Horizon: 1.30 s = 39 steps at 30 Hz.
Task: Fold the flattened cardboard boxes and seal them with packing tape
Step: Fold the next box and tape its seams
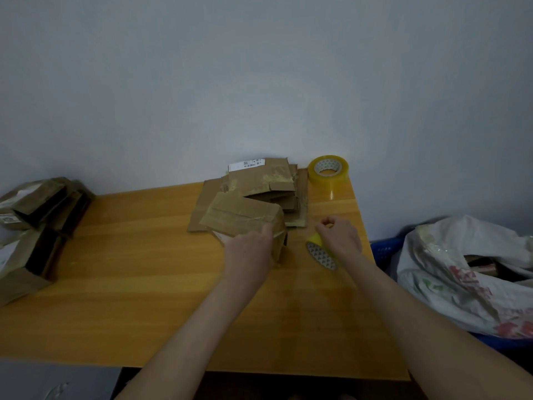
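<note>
Clasping the near right end of a folded cardboard box (245, 215), the left grip (249, 246) had its fingers curled over the box's edge. The box rested on the desk (129, 255) near its middle. Just to the right, the right grip (340, 235) was closed round a yellowish tape roll (320, 252), which sat tilted under the palm with its patterned core facing near and left. Whether a strip ran from it to the box could not be told. Behind the box lay a stack of flattened boxes (259, 180) against the wall, and a second tape roll (328, 170) stood at the desk's far right corner. More folded boxes (31, 215) were heaped at the left edge. Off the desk to the right, a white sack (461, 269) sat in a blue basket (383, 249).
</note>
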Tool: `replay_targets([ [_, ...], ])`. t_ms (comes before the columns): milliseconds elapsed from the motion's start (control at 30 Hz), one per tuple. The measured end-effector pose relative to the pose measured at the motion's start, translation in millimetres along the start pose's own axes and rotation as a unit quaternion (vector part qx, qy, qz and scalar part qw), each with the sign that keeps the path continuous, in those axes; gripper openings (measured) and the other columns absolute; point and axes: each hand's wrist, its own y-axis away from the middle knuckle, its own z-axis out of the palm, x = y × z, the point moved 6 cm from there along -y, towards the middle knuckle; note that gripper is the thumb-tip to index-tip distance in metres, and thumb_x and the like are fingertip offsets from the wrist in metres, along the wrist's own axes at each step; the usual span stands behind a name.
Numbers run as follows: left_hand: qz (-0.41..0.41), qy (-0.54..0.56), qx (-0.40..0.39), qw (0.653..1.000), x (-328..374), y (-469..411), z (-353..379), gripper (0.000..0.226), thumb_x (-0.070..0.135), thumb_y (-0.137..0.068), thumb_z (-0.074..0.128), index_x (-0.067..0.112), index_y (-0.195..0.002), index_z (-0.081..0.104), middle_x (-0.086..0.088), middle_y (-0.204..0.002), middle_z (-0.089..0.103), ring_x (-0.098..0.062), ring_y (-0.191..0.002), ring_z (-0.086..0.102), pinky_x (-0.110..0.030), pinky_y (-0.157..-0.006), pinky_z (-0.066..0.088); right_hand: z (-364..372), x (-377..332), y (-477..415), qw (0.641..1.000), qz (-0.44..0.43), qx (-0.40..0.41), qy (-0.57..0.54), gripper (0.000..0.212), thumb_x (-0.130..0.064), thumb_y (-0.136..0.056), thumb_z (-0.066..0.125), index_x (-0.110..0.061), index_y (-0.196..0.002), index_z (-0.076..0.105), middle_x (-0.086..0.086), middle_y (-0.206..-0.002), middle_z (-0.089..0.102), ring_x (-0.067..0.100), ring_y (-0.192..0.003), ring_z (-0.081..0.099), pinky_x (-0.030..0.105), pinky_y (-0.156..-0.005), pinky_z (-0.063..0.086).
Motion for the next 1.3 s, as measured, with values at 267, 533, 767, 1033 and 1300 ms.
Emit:
replay_targets([
  [267, -0.027, 0.105, -0.141, 0.984, 11, 33, 95, 0.019, 0.015, -0.1, 0.039, 0.019, -0.119, 0.041, 0.002, -0.086, 0.06, -0.02, -0.072, 0.059, -0.028, -0.053, 0.039, 0, 2, 3, 0.997, 0.003, 0.012, -0.073, 0.017, -0.036, -0.092, 0.06, -0.02, -0.092, 0.064, -0.001, -0.096, 0.059, 0.014, -0.08, 0.052, 0.028, -0.059, 0.039],
  [533, 0.054, 0.127, -0.132, 0.982, 31, 24, 127, 0.027, 0.013, -0.096, 0.048, 0.017, -0.122, 0.05, -0.003, -0.122, 0.052, -0.021, -0.11, 0.052, -0.032, -0.084, 0.048, -8, 15, -3, 0.993, -0.001, 0.046, -0.108, 0.013, -0.034, -0.09, 0.063, -0.022, -0.091, 0.067, -0.003, -0.096, 0.062, 0.016, -0.091, 0.056, 0.033, -0.076, 0.046],
  [767, 0.022, 0.256, 0.251, 0.933, 9, -26, 12, 0.022, 0.036, -0.083, 0.067, 0.015, -0.084, 0.063, -0.001, -0.089, 0.059, -0.019, -0.087, 0.054, -0.03, -0.074, 0.043, -12, 11, -9, 0.987, 0.016, 0.074, -0.141, 0.014, -0.034, -0.091, 0.063, -0.02, -0.09, 0.064, 0.0, -0.091, 0.06, 0.017, -0.087, 0.054, 0.029, -0.069, 0.04],
  [1033, -0.082, 0.145, -0.075, 0.983, 24, -86, 58, 0.06, 0.05, -0.1, 0.027, 0.026, -0.153, 0.011, -0.011, -0.16, 0.004, -0.036, -0.146, -0.004, -0.069, -0.11, 0.001, 1, -4, -23, 0.986, -0.004, 0.079, -0.149, 0.008, -0.032, -0.094, 0.059, -0.024, -0.094, 0.059, -0.002, -0.089, 0.058, 0.015, -0.082, 0.053, 0.023, -0.055, 0.035],
  [1300, -0.036, 0.156, -0.091, 0.983, 24, -69, 63, 0.067, 0.016, -0.099, 0.043, 0.023, -0.153, 0.003, -0.009, -0.16, -0.008, -0.028, -0.147, -0.012, -0.068, -0.109, -0.003, 15, -25, -38, 0.986, -0.044, 0.075, -0.139, 0.006, -0.028, -0.094, 0.059, -0.023, -0.091, 0.06, -0.007, -0.079, 0.056, 0.011, -0.073, 0.052, 0.021, -0.053, 0.036],
])
